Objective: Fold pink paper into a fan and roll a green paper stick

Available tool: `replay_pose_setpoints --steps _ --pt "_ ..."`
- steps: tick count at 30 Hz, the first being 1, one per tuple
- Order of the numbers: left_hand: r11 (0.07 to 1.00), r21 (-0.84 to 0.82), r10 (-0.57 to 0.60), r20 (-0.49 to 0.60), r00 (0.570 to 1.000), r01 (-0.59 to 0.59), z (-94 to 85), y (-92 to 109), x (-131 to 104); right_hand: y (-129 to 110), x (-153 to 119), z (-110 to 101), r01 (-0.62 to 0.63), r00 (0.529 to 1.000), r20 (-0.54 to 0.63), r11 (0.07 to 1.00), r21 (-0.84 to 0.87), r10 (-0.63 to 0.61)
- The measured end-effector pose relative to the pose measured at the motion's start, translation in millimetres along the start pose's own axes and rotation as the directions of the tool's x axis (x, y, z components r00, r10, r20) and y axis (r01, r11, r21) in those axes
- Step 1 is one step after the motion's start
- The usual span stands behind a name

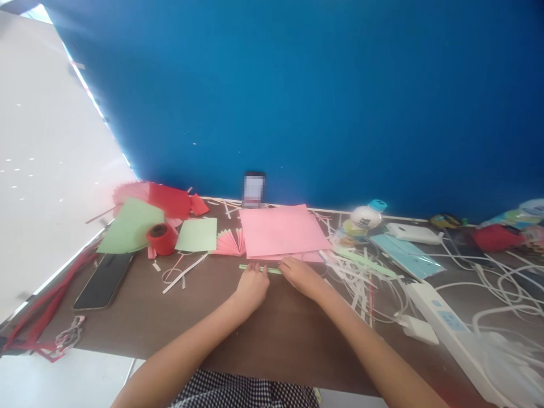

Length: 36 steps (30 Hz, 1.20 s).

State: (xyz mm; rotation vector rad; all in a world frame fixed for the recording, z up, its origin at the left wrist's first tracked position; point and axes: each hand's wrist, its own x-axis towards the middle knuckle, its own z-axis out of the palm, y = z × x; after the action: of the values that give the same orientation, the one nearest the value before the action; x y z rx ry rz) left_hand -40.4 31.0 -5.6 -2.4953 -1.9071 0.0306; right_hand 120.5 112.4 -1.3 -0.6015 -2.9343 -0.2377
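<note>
A narrow strip of folded light-green paper lies across the brown table in front of me. My left hand has its fingers closed on the strip's left part, and a short end sticks out beyond them. On the right end, my right hand presses with its fingers together. Just beyond my hands are pink paper sheets, with a pleated pink paper fan beside them on the left. A square of light-green paper lies left of the fan.
To the left are a red roll, a larger green sheet and a dark phone. Shredded paper strips, a bottle, a white power strip and tangled cables crowd the right. A blue partition stands behind.
</note>
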Motion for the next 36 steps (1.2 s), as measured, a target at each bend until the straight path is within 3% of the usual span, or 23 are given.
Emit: replay_pose_setpoints --steps 8,16,20,26,31,33,36 --pt "0.998 0.02 0.052 0.042 0.998 -0.053 -5.4 -0.9 -0.8 -6.9 -3.5 6.9 0.069 0.996 -0.035 0.98 -0.187 -0.076" --pt "0.999 0.034 0.025 0.033 0.999 -0.026 -2.7 7.5 1.6 -3.9 -6.9 2.2 0.081 0.996 -0.02 0.984 -0.157 -0.086" --pt "0.999 0.031 0.035 0.018 0.999 -0.035 -1.9 8.7 2.2 -10.9 -13.1 7.3 -0.025 0.997 -0.072 0.987 -0.158 0.014" --pt "0.999 0.04 0.023 -0.017 1.0 -0.022 4.5 9.3 0.2 -26.0 -25.0 6.7 -0.207 0.974 -0.095 0.978 -0.015 0.205" --pt "0.999 0.042 0.013 -0.035 0.999 -0.011 3.1 14.3 0.0 -23.6 -23.2 -8.5 -0.406 0.903 -0.075 0.896 0.178 0.424" --pt "0.999 0.037 0.013 -0.054 0.998 -0.011 2.8 15.4 -0.3 -26.3 -19.2 -10.0 -0.413 0.882 -0.132 0.878 0.241 0.452" --pt "0.999 0.038 0.017 -0.077 0.997 -0.014 4.7 12.6 -2.2 -34.7 -17.6 -5.6 -0.366 0.888 -0.183 0.889 0.275 0.422"
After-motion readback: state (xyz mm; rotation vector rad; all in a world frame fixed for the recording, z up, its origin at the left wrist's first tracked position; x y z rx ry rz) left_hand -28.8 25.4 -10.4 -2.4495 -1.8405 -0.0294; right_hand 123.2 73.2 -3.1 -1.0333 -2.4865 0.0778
